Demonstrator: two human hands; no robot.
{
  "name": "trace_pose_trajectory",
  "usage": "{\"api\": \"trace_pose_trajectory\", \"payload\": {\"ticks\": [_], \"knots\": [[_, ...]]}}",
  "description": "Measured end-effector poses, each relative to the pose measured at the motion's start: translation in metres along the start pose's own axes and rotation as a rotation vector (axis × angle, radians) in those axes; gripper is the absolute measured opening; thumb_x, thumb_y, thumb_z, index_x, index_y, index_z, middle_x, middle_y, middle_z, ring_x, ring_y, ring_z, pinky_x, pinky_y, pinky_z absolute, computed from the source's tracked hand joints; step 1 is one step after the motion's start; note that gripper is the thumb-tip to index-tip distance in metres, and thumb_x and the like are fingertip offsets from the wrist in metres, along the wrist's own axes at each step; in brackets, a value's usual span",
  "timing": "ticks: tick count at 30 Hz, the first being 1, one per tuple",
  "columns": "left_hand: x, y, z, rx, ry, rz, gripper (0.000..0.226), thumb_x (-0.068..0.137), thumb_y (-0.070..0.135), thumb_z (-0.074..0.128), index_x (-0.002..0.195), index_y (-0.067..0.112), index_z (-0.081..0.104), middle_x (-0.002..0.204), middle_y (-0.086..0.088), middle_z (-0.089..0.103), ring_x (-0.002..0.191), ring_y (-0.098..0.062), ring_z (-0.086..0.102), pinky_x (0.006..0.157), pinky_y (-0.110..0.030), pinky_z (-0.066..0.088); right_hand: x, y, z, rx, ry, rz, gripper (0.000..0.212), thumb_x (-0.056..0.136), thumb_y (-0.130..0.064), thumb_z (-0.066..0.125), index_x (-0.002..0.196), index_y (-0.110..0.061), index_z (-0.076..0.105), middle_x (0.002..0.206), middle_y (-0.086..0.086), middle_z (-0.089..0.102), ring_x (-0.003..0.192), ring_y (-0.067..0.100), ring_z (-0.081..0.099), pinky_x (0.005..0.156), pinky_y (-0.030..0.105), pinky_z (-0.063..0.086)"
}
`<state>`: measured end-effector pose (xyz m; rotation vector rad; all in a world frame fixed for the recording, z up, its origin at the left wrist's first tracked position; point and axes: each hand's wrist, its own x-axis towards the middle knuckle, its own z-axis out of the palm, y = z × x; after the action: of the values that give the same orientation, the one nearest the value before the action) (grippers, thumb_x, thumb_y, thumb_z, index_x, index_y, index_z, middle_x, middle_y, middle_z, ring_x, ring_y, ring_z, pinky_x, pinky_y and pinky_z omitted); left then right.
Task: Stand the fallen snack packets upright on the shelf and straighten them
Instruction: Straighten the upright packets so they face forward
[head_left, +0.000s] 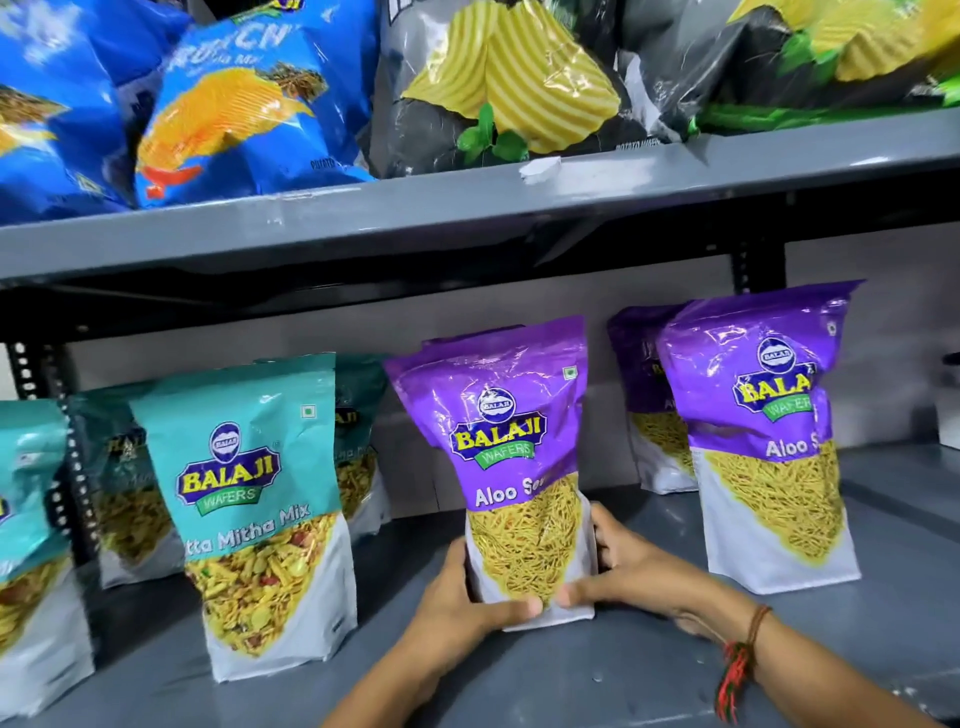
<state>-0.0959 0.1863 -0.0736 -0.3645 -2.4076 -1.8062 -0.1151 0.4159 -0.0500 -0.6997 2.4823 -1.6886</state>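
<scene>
A purple Aloo Sev packet (511, 441) stands upright in the middle of the grey lower shelf (597, 675). My left hand (467, 603) grips its lower left side, thumb across the front. My right hand (623, 566) grips its lower right side. Another purple packet (763, 431) stands upright to the right, with one more (649, 410) behind it. A teal Mitha Mix packet (254, 499) stands to the left, leaning slightly, with teal packets (124, 478) behind it and one (26, 545) at the left edge.
The upper shelf edge (467, 208) runs across above the packets. Blue chip bags (234, 104) and black-and-yellow chip bags (514, 83) sit on it. A perforated black upright (31, 374) stands at the left. A red-and-green thread band (737, 670) circles my right wrist.
</scene>
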Motion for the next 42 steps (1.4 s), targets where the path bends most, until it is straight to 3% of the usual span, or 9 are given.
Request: {"api": "trace_pose_trajectory", "payload": {"ticks": [4, 8, 12, 15, 20, 24, 27, 32, 42], "knots": [[-0.016, 0.010, -0.001, -0.029, 0.091, 0.073, 0.119, 0.039, 0.054, 0.094, 0.142, 0.037, 0.038, 0.131, 0.033, 0.062, 0.119, 0.013, 0.058, 0.094, -0.010, 0.046, 0.000, -0.014, 0.005, 0.015, 0.256, -0.131, 0.132, 0.042, -0.067, 0.087, 0.147, -0.044, 0.011, 0.150, -0.023, 0.035, 0.140, -0.001, 0.035, 0.119, 0.036, 0.030], [-0.051, 0.027, -0.029, 0.066, 0.503, 0.335, 0.096, 0.053, 0.056, 0.084, 0.140, 0.042, 0.047, 0.144, 0.016, 0.054, 0.132, 0.002, 0.051, 0.106, -0.020, 0.038, -0.008, -0.057, 0.026, 0.036, 0.594, -0.451, 0.095, 0.057, -0.068, 0.077, 0.138, -0.052, 0.029, 0.145, -0.026, 0.037, 0.141, 0.000, 0.031, 0.111, 0.025, 0.026], [-0.083, 0.036, -0.092, 0.254, 0.898, 0.580, 0.078, 0.069, 0.046, 0.082, 0.138, 0.032, 0.048, 0.142, 0.001, 0.047, 0.133, -0.012, 0.048, 0.111, -0.031, 0.042, -0.010, -0.099, 0.082, -0.156, 0.632, -0.668, 0.075, 0.070, -0.050, 0.073, 0.136, -0.038, 0.040, 0.140, -0.017, 0.045, 0.135, 0.011, 0.043, 0.112, 0.030, 0.034], [-0.094, 0.028, -0.135, 0.266, 0.988, 0.537, 0.096, 0.066, 0.039, 0.085, 0.145, 0.028, 0.032, 0.151, -0.012, 0.027, 0.129, 0.015, 0.039, 0.114, -0.012, 0.030, 0.005, -0.107, 0.123, -0.251, 0.462, -0.607, 0.075, 0.071, -0.050, 0.072, 0.137, -0.044, 0.035, 0.142, -0.026, 0.041, 0.136, 0.003, 0.040, 0.113, 0.032, 0.038], [-0.086, -0.021, -0.200, 0.221, 0.594, 0.081, 0.143, 0.042, 0.046, 0.094, 0.158, 0.016, 0.016, 0.161, -0.013, 0.030, 0.144, -0.022, 0.033, 0.119, -0.042, 0.029, 0.056, -0.092, 0.190, -0.191, 0.047, -0.233, 0.112, 0.069, -0.035, 0.085, 0.152, -0.025, 0.011, 0.158, -0.004, 0.028, 0.146, 0.012, 0.028, 0.120, 0.036, 0.028], [-0.076, -0.046, -0.220, 0.142, 0.201, -0.033, 0.134, 0.034, 0.052, 0.097, 0.149, 0.034, 0.032, 0.142, 0.011, 0.059, 0.127, -0.010, 0.058, 0.110, -0.038, 0.046, 0.076, -0.076, 0.217, -0.136, 0.008, -0.082, 0.110, 0.060, -0.042, 0.086, 0.148, -0.031, 0.021, 0.146, -0.012, 0.046, 0.130, 0.002, 0.046, 0.104, 0.015, 0.040], [-0.068, -0.055, -0.230, 0.105, 0.175, -0.035, 0.110, 0.026, 0.060, 0.095, 0.126, 0.043, 0.051, 0.117, 0.020, 0.073, 0.113, -0.003, 0.067, 0.101, -0.032, 0.053, 0.084, -0.076, 0.221, -0.025, -0.030, -0.065, 0.096, 0.061, -0.033, 0.089, 0.136, -0.043, 0.030, 0.134, -0.027, 0.051, 0.116, -0.021, 0.045, 0.084, -0.005, 0.039], [-0.064, -0.053, -0.232, 0.101, 0.166, -0.029, 0.104, 0.032, 0.061, 0.094, 0.126, 0.048, 0.051, 0.115, 0.025, 0.072, 0.111, 0.000, 0.065, 0.099, -0.030, 0.053, 0.086, -0.078, 0.223, 0.053, -0.009, -0.027, 0.097, 0.060, -0.028, 0.092, 0.138, -0.041, 0.035, 0.133, -0.021, 0.060, 0.122, -0.004, 0.057, 0.109, 0.026, 0.046], [-0.076, -0.061, -0.247, 0.094, 0.106, -0.034, 0.100, 0.034, 0.055, 0.097, 0.124, 0.046, 0.054, 0.118, 0.020, 0.074, 0.110, -0.005, 0.070, 0.100, -0.037, 0.055, 0.072, -0.081, 0.232, -0.030, 0.023, -0.018, 0.116, 0.048, -0.049, 0.093, 0.145, -0.039, 0.031, 0.141, -0.017, 0.055, 0.129, 0.002, 0.052, 0.112, 0.036, 0.043]]}}
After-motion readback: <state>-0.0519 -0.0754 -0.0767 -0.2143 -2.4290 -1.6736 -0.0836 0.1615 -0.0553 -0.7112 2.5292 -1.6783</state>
